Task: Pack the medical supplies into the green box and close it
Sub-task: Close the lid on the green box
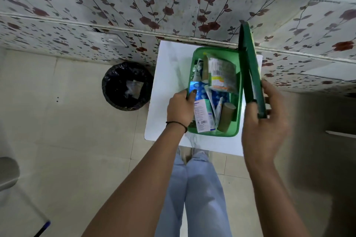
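Note:
The green box (238,117) stands open on a small white table (169,75), filled with medical supplies: a bag of cotton swabs (222,72), a white medicine carton (202,117), blue blister packs (200,88) and a brown bandage roll (227,116). My left hand (180,109) grips the box's left rim, fingers hooked over the edge. My right hand (267,121) holds the dark green lid (250,67) on edge, nearly upright, along the box's right side.
A black-lined waste bin (127,85) sits on the tiled floor left of the table. A floral-patterned wall (134,5) runs behind the table. My legs in light blue trousers (200,188) stand at the table's near edge.

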